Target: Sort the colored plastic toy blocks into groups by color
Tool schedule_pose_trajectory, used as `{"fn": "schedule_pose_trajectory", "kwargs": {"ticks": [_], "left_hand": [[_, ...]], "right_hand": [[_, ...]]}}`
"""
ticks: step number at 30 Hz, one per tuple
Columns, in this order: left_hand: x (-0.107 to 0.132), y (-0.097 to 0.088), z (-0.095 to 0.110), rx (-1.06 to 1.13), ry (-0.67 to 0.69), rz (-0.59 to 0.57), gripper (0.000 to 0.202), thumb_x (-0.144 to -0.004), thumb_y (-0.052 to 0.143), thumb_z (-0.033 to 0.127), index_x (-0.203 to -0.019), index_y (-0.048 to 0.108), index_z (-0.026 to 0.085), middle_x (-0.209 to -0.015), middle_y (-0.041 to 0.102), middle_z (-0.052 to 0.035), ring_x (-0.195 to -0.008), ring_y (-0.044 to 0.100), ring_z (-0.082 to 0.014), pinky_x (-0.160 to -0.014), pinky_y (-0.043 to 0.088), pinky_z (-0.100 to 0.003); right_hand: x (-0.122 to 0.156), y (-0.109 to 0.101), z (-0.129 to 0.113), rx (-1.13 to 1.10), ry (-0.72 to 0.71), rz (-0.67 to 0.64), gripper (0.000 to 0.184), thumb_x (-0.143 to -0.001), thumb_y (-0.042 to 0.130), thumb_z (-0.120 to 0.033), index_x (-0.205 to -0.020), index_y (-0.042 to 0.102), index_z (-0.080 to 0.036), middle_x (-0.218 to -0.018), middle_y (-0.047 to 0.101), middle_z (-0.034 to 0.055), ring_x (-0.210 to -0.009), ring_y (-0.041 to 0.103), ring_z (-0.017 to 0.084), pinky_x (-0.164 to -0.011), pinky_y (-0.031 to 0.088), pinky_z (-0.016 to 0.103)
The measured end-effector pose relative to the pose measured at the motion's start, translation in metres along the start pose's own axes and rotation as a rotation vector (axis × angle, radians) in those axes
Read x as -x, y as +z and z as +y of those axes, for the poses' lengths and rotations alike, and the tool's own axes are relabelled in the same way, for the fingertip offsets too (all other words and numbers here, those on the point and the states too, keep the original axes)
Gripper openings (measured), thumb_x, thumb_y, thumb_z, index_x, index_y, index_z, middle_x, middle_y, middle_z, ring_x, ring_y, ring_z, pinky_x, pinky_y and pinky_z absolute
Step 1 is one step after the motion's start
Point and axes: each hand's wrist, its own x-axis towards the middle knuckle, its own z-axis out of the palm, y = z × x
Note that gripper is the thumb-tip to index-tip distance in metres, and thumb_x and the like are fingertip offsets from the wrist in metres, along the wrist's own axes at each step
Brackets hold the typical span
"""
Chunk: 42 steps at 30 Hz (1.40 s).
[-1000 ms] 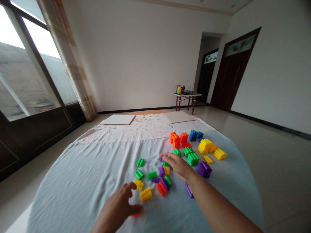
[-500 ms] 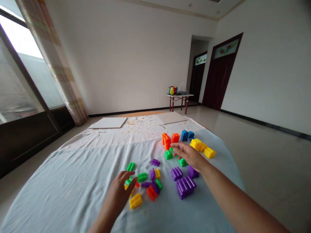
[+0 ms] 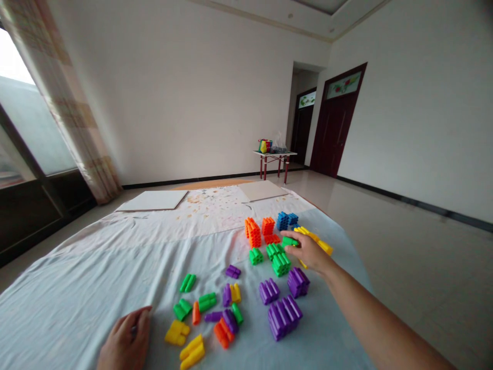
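In the head view, my right hand [image 3: 308, 250] pinches a green plastic block [image 3: 289, 241] between thumb and fingers, just above the green stacked blocks [image 3: 281, 263]. Yellow blocks [image 3: 325, 246] lie partly hidden behind that hand. At lower left, my left hand [image 3: 127, 339] rests on the cloth, its fingers loosely bent and holding nothing visible. A yellow block [image 3: 177, 332] is the closest piece to it. Loose green, orange, purple and yellow pieces are scattered between the hands, among them a purple block [image 3: 233, 271] and an orange block [image 3: 224, 333].
Orange stacks [image 3: 252, 233] and blue stacks [image 3: 282, 221] stand farther back; purple stacks [image 3: 285, 317] are nearer. Two flat boards, one white [image 3: 152, 200] and one beige [image 3: 263, 191], lie at the far side of the cloth-covered table [image 3: 88, 288]. A small table [image 3: 275, 153] with bags stands beyond.
My left hand has drawn back to the left, away from the loose pieces, and down onto the cloth. My right hand has moved slightly right and shows a green block. The view has shifted.
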Motion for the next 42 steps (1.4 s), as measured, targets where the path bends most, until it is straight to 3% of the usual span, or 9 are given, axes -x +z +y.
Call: {"fn": "schedule_pose_trajectory", "kwargs": {"ticks": [7, 11, 14, 17, 23, 28, 33, 37, 42], "left_hand": [[-0.007, 0.006, -0.014, -0.033, 0.005, -0.005, 0.04, -0.078, 0.038, 0.052, -0.088, 0.065, 0.024, -0.099, 0.063, -0.0072, -0.084, 0.061, -0.0254, -0.078, 0.047, -0.039], [-0.005, 0.0, -0.002, -0.055, -0.01, -0.037, 0.046, -0.077, 0.036, 0.053, -0.088, 0.066, 0.02, -0.098, 0.064, -0.0094, -0.088, 0.061, -0.0268, -0.082, 0.047, -0.04], [-0.002, -0.004, 0.007, -0.066, 0.002, -0.037, 0.046, -0.077, 0.036, 0.052, -0.089, 0.066, 0.019, -0.099, 0.064, -0.0099, -0.091, 0.06, -0.0267, -0.084, 0.046, -0.039], [0.002, -0.006, 0.012, -0.068, 0.017, -0.019, 0.043, -0.079, 0.035, 0.049, -0.088, 0.065, 0.019, -0.099, 0.064, -0.0093, -0.092, 0.06, -0.0243, -0.084, 0.046, -0.035], [0.012, -0.006, 0.022, -0.064, 0.016, 0.003, 0.041, -0.083, 0.033, 0.043, -0.088, 0.065, 0.019, -0.099, 0.064, -0.0086, -0.092, 0.06, -0.0208, -0.083, 0.045, -0.031], [0.017, -0.008, 0.024, -0.052, 0.056, 0.006, 0.038, -0.085, 0.034, 0.044, -0.089, 0.065, 0.022, -0.097, 0.064, -0.0053, -0.091, 0.06, -0.0194, -0.082, 0.045, -0.028], [0.021, -0.011, 0.025, -0.023, 0.114, -0.003, 0.033, -0.086, 0.035, 0.043, -0.085, 0.065, 0.028, -0.096, 0.064, -0.0021, -0.089, 0.061, -0.0194, -0.08, 0.047, -0.029], [0.025, -0.015, 0.032, -0.001, 0.179, -0.033, 0.032, -0.086, 0.035, 0.041, -0.084, 0.065, 0.03, -0.096, 0.065, -0.0014, -0.092, 0.061, -0.0192, -0.085, 0.046, -0.03], [0.026, -0.014, 0.027, 0.02, 0.219, -0.045, 0.034, -0.084, 0.037, 0.042, -0.092, 0.065, 0.025, -0.102, 0.064, -0.0037, -0.093, 0.06, -0.0196, -0.088, 0.045, -0.031]], "right_hand": [[0.033, 0.011, -0.01, -0.317, 0.091, -0.009, 0.038, -0.068, 0.07, -0.036, -0.099, 0.057, -0.019, -0.086, 0.062, 0.0007, -0.081, 0.059, 0.017, -0.073, 0.048, 0.03], [0.047, 0.027, -0.031, -0.114, 0.02, -0.029, 0.026, -0.068, 0.071, -0.032, -0.087, 0.058, -0.02, -0.078, 0.057, -0.0018, -0.071, 0.052, 0.014, -0.067, 0.043, 0.026], [0.06, 0.054, -0.056, 0.014, -0.063, -0.124, 0.021, -0.07, 0.071, -0.027, -0.087, 0.061, -0.021, -0.075, 0.056, -0.0027, -0.065, 0.049, 0.012, -0.062, 0.041, 0.024], [0.081, 0.094, -0.074, 0.023, -0.238, -0.289, 0.017, -0.074, 0.067, -0.016, -0.088, 0.06, -0.022, -0.084, 0.059, -0.0016, -0.075, 0.054, 0.013, -0.071, 0.043, 0.024], [0.111, 0.153, -0.064, 0.242, -0.466, -0.544, 0.014, -0.079, 0.058, -0.006, -0.083, 0.058, -0.02, -0.09, 0.06, 0.0025, -0.092, 0.055, 0.017, -0.083, 0.042, 0.028], [0.115, 0.153, -0.052, 0.226, -0.42, -0.646, 0.018, -0.07, 0.073, -0.021, -0.077, 0.056, -0.02, -0.089, 0.058, 0.0009, -0.087, 0.056, 0.017, -0.078, 0.044, 0.026], [0.117, 0.147, -0.051, 0.305, -0.312, -0.617, 0.039, -0.068, 0.072, -0.031, -0.103, 0.058, -0.021, -0.105, 0.058, 0.0044, -0.095, 0.057, 0.02, -0.084, 0.045, 0.031], [0.12, 0.152, -0.046, 0.339, -0.322, -0.671, 0.039, -0.072, 0.066, -0.026, -0.11, 0.059, -0.022, -0.11, 0.058, 0.0067, -0.104, 0.054, 0.022, -0.093, 0.042, 0.033], [0.121, 0.147, -0.053, 0.139, -0.342, -0.694, 0.056, -0.065, 0.064, -0.013, -0.119, 0.055, -0.024, -0.114, 0.053, 0.0066, -0.105, 0.053, 0.02, -0.094, 0.042, 0.029]]}}
